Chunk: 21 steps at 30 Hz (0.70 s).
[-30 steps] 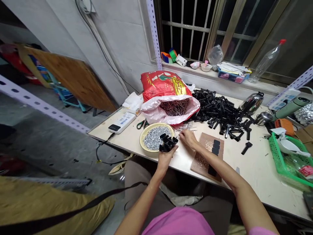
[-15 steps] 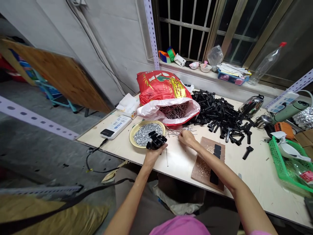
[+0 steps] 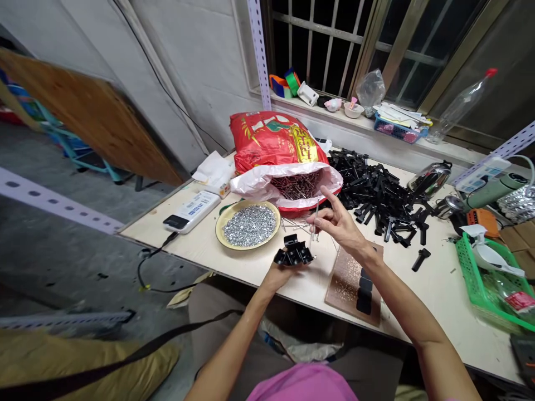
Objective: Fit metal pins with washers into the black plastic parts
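My left hand is closed around a cluster of black plastic parts, held above the front edge of the table. Just to its right, my right hand pinches a long thin screw between thumb and fingers. The screw stands nearly upright, its lower end close beside the black parts. Behind the hands, loose screws lie on the table before an open red bag full of more screws. A yellow bowl of small silvery metal pieces sits left of my hands.
A heap of black plastic parts spreads at the back right. A brown board with black pads lies under my right forearm. At the right edge stands a green basket; a white power bank lies left.
My right hand has risen from the loose screws with one screw in its pinch. My left hand has moved right and slightly down with the black parts, away from the bowl.
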Tool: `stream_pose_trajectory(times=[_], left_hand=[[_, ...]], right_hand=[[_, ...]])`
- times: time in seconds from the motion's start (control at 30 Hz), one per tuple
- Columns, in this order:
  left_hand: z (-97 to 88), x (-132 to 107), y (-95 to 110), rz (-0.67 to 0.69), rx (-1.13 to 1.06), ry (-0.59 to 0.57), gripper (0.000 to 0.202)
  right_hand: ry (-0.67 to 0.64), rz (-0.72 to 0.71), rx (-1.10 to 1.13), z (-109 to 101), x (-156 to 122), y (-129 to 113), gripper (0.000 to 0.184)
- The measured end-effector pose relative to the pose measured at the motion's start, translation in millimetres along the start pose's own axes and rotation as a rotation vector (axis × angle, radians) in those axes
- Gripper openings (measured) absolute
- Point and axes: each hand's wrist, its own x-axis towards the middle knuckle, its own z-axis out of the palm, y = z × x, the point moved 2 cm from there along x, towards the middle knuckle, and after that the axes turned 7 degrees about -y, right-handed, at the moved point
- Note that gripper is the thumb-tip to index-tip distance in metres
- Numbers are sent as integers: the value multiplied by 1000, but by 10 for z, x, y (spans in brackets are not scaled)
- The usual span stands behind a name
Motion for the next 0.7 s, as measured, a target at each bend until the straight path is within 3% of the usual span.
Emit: stream_pose_trajectory(times=[0.1, 0.23, 0.57, 0.7], left_hand=[[45, -6, -22, -55, -33, -23, 47], [110, -33, 51, -38, -14, -36, 40], [189, 15, 98, -11, 60, -35, 34], [236, 33, 135, -2, 103, -26, 40]], right_hand=[[39, -56, -20, 60, -26, -59, 52], [80, -77, -202, 97, -120, -127, 37], [-35, -233, -613, 55, -257, -113, 28], [-62, -246, -690, 20, -296, -73, 28]])
